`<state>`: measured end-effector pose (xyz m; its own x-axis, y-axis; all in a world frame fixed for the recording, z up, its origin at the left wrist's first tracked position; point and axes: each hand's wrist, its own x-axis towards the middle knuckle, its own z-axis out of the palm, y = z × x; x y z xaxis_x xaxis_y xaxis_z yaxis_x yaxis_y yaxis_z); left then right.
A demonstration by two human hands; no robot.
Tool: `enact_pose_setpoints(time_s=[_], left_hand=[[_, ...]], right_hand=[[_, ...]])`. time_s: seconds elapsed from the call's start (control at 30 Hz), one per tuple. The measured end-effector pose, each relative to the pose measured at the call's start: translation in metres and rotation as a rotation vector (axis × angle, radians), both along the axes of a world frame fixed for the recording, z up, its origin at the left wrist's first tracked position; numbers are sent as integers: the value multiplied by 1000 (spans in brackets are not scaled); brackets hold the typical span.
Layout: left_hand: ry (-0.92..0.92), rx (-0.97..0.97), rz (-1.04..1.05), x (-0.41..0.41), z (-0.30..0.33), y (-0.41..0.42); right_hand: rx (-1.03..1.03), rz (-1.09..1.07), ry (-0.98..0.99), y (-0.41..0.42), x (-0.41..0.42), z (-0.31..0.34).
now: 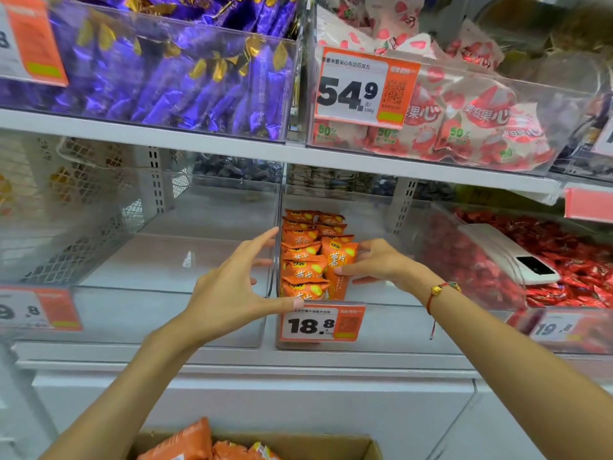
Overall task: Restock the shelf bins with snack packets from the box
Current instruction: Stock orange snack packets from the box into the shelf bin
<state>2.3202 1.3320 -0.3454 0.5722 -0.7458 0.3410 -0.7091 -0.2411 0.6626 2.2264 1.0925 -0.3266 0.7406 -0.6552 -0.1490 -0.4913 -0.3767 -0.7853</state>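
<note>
Filling is only begun — orange packets [306, 260] line the clear bin's [391, 293] left side; right hand [374, 263] grips one packet, left hand [232, 283] open, box [348, 444] below holds more.

A shop: shelf bins [447, 207] of wrapped snacks with orange price tags [363, 86]

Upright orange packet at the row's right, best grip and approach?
Pinch the upright packet across its side edges at mid-height, coming from the open right side, as the right hand does. The divider wall and stacked packets block its left.
</note>
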Motion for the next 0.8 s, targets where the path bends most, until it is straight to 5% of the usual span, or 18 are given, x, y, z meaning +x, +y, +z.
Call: enact_pose_setpoints(time_s=[0.2,0.63,0.8], left_hand=[[3,-1,-3,2,-2,-1],[-4,26,34,-1,0,0],[-9,38,43,-2,1,0]], right_hand=[[-91,-130,1,6,2,1],[-173,28,-73,-3,-5,-5],[-639,144,-34,0,-4,-3]])
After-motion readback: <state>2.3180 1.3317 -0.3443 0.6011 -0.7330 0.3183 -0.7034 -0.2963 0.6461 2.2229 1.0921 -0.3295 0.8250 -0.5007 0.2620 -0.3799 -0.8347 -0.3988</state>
